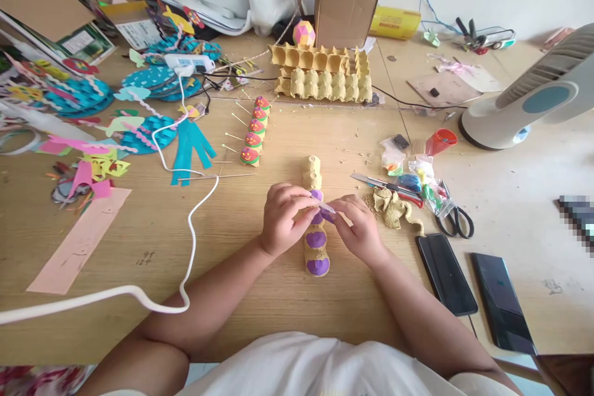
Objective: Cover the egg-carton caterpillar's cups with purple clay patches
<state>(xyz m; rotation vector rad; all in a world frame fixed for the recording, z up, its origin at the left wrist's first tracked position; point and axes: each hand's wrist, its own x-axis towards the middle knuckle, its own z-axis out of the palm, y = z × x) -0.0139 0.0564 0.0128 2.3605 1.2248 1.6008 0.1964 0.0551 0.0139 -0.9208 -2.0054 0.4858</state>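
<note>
A strip of egg carton (pixel 312 167) lies lengthwise in front of me, with purple clay (pixel 318 266) capping several of its bumps; the far bumps are bare. Above its middle, my left hand (pixel 288 216) pinches a thin, pale, flat tool (pixel 323 203) that points to the right. Close by, my right hand (pixel 359 227) has its thumb and finger closed at the tool's tip, on a small bit of purple clay that is partly hidden by the fingers. Further back on the left sits a carton strip with red and green clay caterpillar faces (pixel 254 139).
To the right lie a utility knife (pixel 387 185), scissors (pixel 455 221), clay bags (pixel 424 173), torn carton scraps (pixel 392 207) and two phones (pixel 446 273). Egg cartons (pixel 331 83) stand at the back, a white fan (pixel 524 96) far right. A white cable (pixel 190 241) runs along the left.
</note>
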